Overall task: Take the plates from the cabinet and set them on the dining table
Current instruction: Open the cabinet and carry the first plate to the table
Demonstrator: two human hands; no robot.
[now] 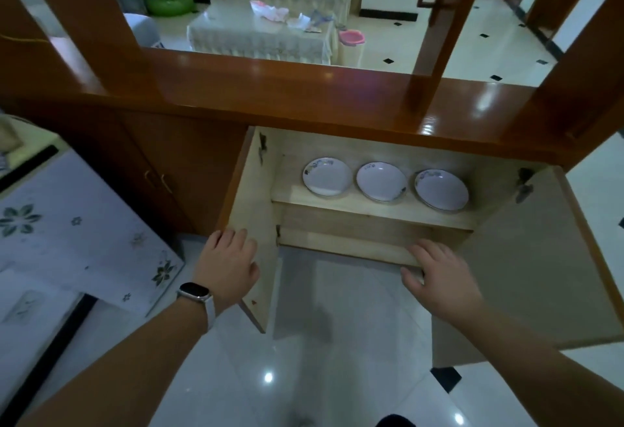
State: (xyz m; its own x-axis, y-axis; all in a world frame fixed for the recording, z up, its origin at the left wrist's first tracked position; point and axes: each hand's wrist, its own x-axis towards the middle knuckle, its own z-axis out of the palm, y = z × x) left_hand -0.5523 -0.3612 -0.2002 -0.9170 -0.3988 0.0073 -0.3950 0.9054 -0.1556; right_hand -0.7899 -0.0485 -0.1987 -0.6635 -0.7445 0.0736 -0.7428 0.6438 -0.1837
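Observation:
Three white plates with blue rim patterns sit side by side on the cabinet's upper shelf: a left plate (pixel 327 176), a middle plate (pixel 381 181) and a right plate (pixel 441 189). Both doors of the wooden cabinet (pixel 337 102) stand open. My left hand (pixel 228 261), with a watch on its wrist, rests flat against the edge of the left door (pixel 255 224). My right hand (pixel 439 278) hovers with fingers spread by the front edge of the lower shelf, below the plates. Neither hand holds anything.
The right door (pixel 540 257) swings out wide to the right. A table with a floral cloth (pixel 67 234) stands at the left. Glossy white floor tiles lie below me. Beyond the wooden divider, a cloth-covered table (pixel 263 34) holds small items.

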